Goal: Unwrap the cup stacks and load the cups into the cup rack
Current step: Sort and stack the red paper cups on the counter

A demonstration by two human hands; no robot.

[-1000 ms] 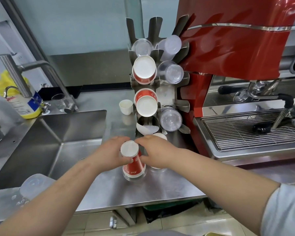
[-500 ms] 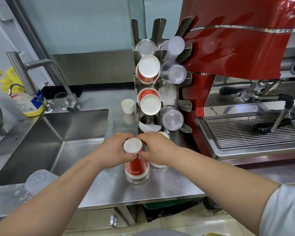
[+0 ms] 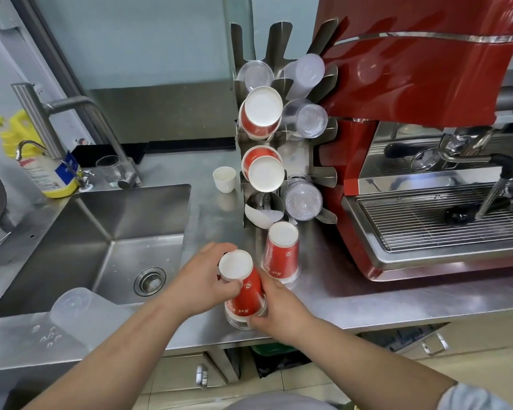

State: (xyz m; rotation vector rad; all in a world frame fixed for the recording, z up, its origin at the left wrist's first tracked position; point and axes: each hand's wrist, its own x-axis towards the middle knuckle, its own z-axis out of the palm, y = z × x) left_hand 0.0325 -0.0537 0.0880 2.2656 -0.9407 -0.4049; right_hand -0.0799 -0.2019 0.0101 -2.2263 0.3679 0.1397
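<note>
Two bare hands meet over one red paper cup stack (image 3: 243, 288), seen from the single head camera looking down at a steel counter (image 3: 367, 294). The left hand (image 3: 203, 281) wraps the stack's upper end, near its white base; the right hand (image 3: 279, 309) grips the lower end, where clear wrapping shows around the rims. Fingers on the far side of the stack are hidden, and how many cups it holds cannot be counted.

Just behind the held stack, a second red cup stack (image 3: 280, 253) stands upside down on the counter, touching neither hand.

Behind that second stack rises the metal cup rack (image 3: 282, 37). Its slots hold two red paper cup stacks (image 3: 261, 113), one above the other, and four clear plastic cup stacks (image 3: 310, 118). The lowest left slot of the rack holds something white and partly hidden, hard to identify.

Left of the rack sits one small white cup (image 3: 224, 179), open end up, apparently empty. Further left of the rack lies the steel sink (image 3: 107, 220) with its drain (image 3: 149, 281), a tall faucet (image 3: 71, 113), one clear glass (image 3: 108, 170) and one yellow bottle (image 3: 42, 161). A clear plastic object (image 3: 80, 309) lies at the sink's near edge, blurred and hard to name.

Right of the rack stands a red espresso machine (image 3: 412, 69), cut off by the frame edge.
</note>
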